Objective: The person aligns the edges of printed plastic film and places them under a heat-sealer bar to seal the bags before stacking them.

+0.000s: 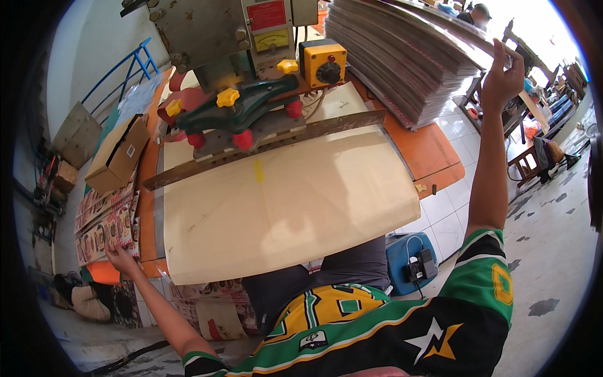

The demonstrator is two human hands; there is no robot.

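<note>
My left hand (123,261) is low at the left, its fingers apart against the near edge of a pile of printed sheets (103,235). Raised high on the right, my right hand (504,78) has its fingers bent around the corner of the top sheet (461,30) of a tall stack (402,63); the exact grip is partly hidden. Between my arms a cream cloth or sheet (295,207) covers the press bed and hangs over its near edge. Above it runs a long metal bar (339,127) under the dark green press head (235,110) with yellow knobs.
An open cardboard box (119,154) sits on the printed sheets. A yellow control box (323,64) with a black knob stands beside the press. The orange table (424,151) supports the stack. A blue container (411,267) with a black device is near my knees. Another person (477,15) is far off.
</note>
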